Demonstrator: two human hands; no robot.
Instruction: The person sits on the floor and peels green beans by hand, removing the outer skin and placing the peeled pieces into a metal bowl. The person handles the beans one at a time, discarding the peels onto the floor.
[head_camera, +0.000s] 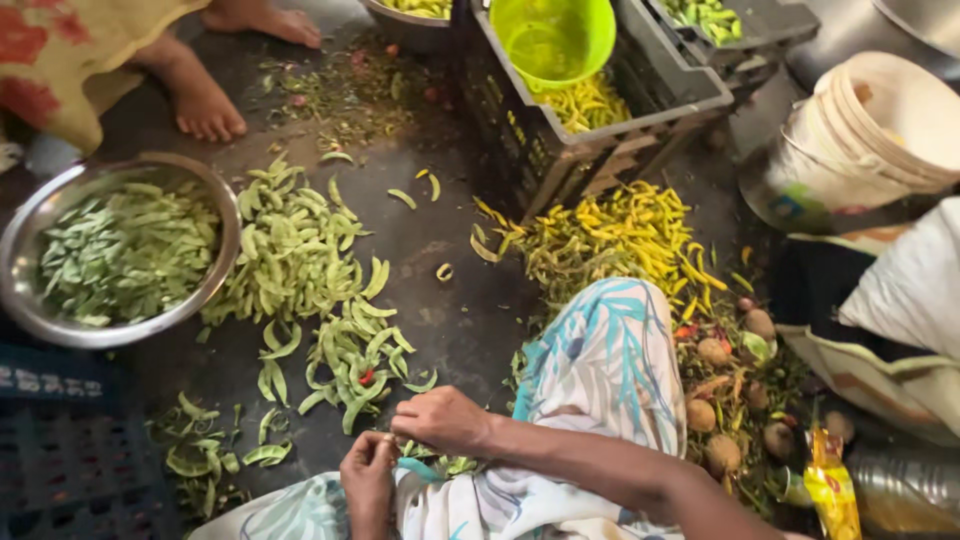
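Observation:
Both my hands meet low in the middle of the view, over my lap in leaf-print cloth (600, 360). My left hand (368, 482) and my right hand (440, 418) pinch a flat green bean pod (425, 452) between the fingers. Just beyond them on the dark floor lies a heap of the same green bean pods (300, 270). Pod trimmings (200, 455) lie to my left.
A steel bowl (25, 300) of cut pods sits at left; another person's bare feet (205, 105) beyond it. A grey crate (690, 95) holds a green tub and yellow chillies; more chillies (620, 235), potatoes (715, 350), white buckets (880, 130), a dark crate (60, 470).

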